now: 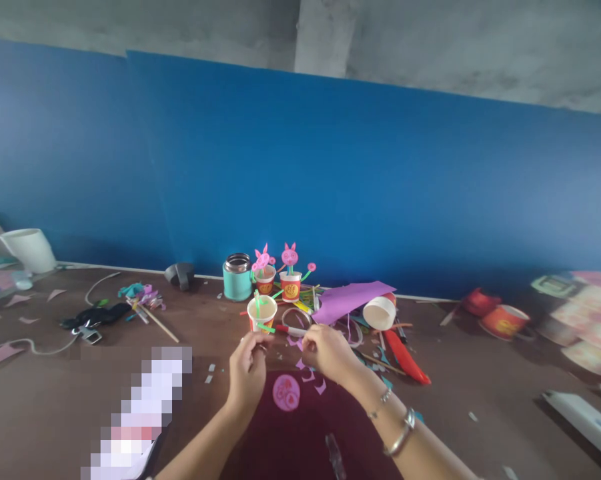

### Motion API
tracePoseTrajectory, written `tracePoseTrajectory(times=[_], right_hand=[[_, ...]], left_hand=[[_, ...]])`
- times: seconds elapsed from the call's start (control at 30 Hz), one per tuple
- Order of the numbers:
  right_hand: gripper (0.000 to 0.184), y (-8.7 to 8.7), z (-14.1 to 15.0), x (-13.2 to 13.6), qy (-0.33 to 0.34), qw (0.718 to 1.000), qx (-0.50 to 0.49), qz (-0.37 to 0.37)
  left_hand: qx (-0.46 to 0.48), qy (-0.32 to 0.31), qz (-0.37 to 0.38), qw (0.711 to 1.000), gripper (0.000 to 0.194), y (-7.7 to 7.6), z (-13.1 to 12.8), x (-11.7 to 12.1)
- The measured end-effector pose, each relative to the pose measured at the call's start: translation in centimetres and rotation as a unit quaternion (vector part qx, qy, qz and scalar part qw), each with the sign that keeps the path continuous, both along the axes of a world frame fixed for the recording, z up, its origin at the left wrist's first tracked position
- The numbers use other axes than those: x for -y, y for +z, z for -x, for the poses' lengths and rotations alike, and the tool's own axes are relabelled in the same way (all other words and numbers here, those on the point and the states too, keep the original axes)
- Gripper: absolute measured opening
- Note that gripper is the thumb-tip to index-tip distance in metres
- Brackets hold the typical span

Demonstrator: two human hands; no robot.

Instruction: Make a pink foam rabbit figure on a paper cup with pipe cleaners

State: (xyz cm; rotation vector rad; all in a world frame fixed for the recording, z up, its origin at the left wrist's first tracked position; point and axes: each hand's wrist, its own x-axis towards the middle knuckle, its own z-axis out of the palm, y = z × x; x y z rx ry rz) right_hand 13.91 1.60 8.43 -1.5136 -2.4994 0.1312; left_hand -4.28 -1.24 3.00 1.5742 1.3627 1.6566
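Observation:
My left hand [249, 367] is closed, fingers curled together, just in front of a paper cup [261, 313] with green straw pieces in it. What it holds, if anything, is hidden. My right hand [327, 352] is closed in a pinch, its fingertips beside a red-and-white marker [291, 331]; whether they touch it I cannot tell. Between my forearms lies a pink paper disc [286, 392] with red drawing on it. Curved purple scraps [309, 375] lie by my right hand. Behind stand two red cups with pink animal-face figures [289, 257].
A teal jar [237, 277] stands by the blue partition [300, 167]. Purple paper [353, 300], a tipped cup [380, 312] and a red pouch-like piece [405, 357] lie right of centre. A blurred phone-like object [140, 413], keys [90, 332] and a white mug [29, 251] are left.

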Motion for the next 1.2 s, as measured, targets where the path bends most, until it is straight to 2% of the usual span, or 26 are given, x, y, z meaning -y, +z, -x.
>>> tracePoseTrajectory(times=[0.1,0.17,0.2,0.27,0.33,0.4,0.5,0.63,0.7,0.8,0.9,0.97,1.0,1.1,1.13,1.2], right_hand=[[0.014,0.1,0.8,1.9,0.017,0.999,-0.046,0.019],[0.015,-0.3,1.8,3.2,0.036,0.999,-0.015,0.008],[0.014,-0.6,2.3,3.7,0.049,0.999,0.013,0.007],[0.013,-1.1,2.9,4.4,0.07,0.997,0.041,0.017],[0.012,-1.5,3.2,4.7,0.078,0.995,0.048,0.03],[0.01,-1.6,3.1,4.7,0.077,0.995,0.04,0.042],[0.012,-1.7,2.7,4.2,0.06,0.997,0.009,0.048],[0.015,-1.5,2.4,2.9,0.025,0.997,-0.069,0.028],[0.019,-1.3,2.2,2.1,0.009,0.993,-0.115,0.017],[0.021,-1.0,1.8,1.1,-0.01,0.98,-0.197,0.011],[0.018,-1.0,1.4,0.2,-0.047,0.952,-0.302,0.012],[0.018,-1.2,1.4,-0.3,-0.077,0.928,-0.365,0.001],[0.025,-1.2,1.5,-0.5,-0.084,0.914,-0.397,-0.003],[0.056,-1.2,2.2,-0.7,-0.045,0.86,-0.506,0.046],[0.061,-1.0,2.5,-0.6,-0.021,0.836,-0.542,0.084],[0.058,-0.7,2.9,-0.5,0.015,0.79,-0.595,0.147]], left_hand=[[0.008,0.106,-0.025,0.994,0.026,1.0,1.5,-0.6],[-0.024,0.164,-0.005,0.986,0.029,1.0,2.5,-1.4],[-0.056,0.171,0.018,0.983,0.027,0.9,2.9,-1.7],[-0.111,0.166,0.052,0.978,0.017,0.5,3.4,-2.2],[-0.152,0.16,0.063,0.973,0.017,-0.1,3.5,-2.5],[-0.177,0.154,0.06,0.97,0.033,-0.7,3.4,-2.7],[-0.18,0.137,0.063,0.972,0.068,-1.5,2.7,-3.4],[-0.142,0.111,0.08,0.98,0.094,-1.2,1.8,-5.0],[-0.111,0.104,0.09,0.984,0.093,-0.6,1.5,-5.7],[-0.031,0.098,0.1,0.99,0.074,0.4,1.5,-6.3],[0.094,0.055,0.054,0.993,0.059,1.8,1.8,-6.1],[0.166,-0.01,0.035,0.985,0.054,3.0,1.8,-5.5],[0.179,-0.046,0.045,0.982,0.052,3.6,1.5,-5.2],[0.205,-0.134,0.077,0.966,0.052,5.3,0.2,-4.0],[0.218,-0.16,0.087,0.959,0.053,5.8,-0.4,-3.7],[0.237,-0.186,0.091,0.949,0.055,6.3,-1.6,-3.4]])
